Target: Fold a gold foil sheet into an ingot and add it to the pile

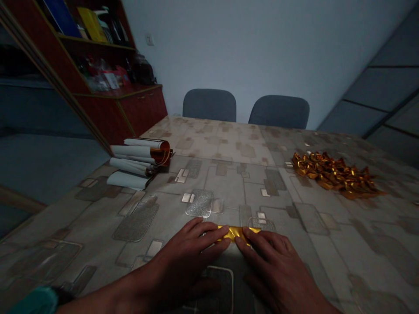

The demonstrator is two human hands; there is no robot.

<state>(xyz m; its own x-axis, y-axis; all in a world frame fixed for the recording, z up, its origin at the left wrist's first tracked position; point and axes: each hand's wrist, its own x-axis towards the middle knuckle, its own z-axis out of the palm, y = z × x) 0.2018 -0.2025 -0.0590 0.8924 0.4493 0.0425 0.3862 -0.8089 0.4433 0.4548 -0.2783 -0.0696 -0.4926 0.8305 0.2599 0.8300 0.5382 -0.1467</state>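
Note:
A small folded strip of gold foil paper (234, 233) lies on the patterned tabletop in front of me. My left hand (193, 248) has its fingertips pressed on the strip's left part. At the other end, the fingers of my right hand (275, 261) bear down on the foil, close to the left fingertips. Slanting crease lines show in the shiny middle between the hands. Both thumbs are in shadow and hard to make out. To the far right sits a cluster of folded gold foil pieces (334, 174), apart from my hands.
A stack of folded sheets (134, 163), whitish outside and orange-gold inside, lies at the table's left edge. Two grey chairs (209, 104) stand behind the table (229, 144). A reddish-brown cabinet (140, 111) with shelved items is at the back left.

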